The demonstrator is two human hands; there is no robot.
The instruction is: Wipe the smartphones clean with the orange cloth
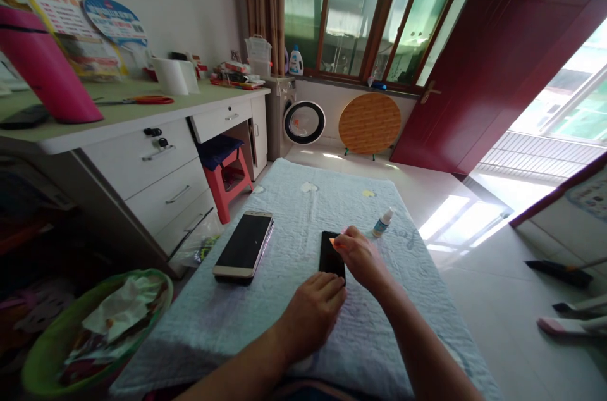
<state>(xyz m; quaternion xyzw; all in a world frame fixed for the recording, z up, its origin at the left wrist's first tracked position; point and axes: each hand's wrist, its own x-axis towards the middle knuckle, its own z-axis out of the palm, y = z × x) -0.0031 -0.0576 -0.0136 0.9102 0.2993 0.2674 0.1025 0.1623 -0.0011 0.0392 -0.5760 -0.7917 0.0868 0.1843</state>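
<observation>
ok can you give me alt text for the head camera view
Two bare hands are on a black phone lying on a pale blue cloth: the left hand rests on its near end, the right hand touches its far end. A larger gold-edged phone lies left of it, a small bottle right.

Home room: desk (142, 111) with drawers, washing machine (303, 121), curtained window (370, 9).

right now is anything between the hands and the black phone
Nothing visible does. The left hand rests on the near end of the black phone, the right hand touches its far end. The bigger phone and the small bottle lie off to either side.
</observation>
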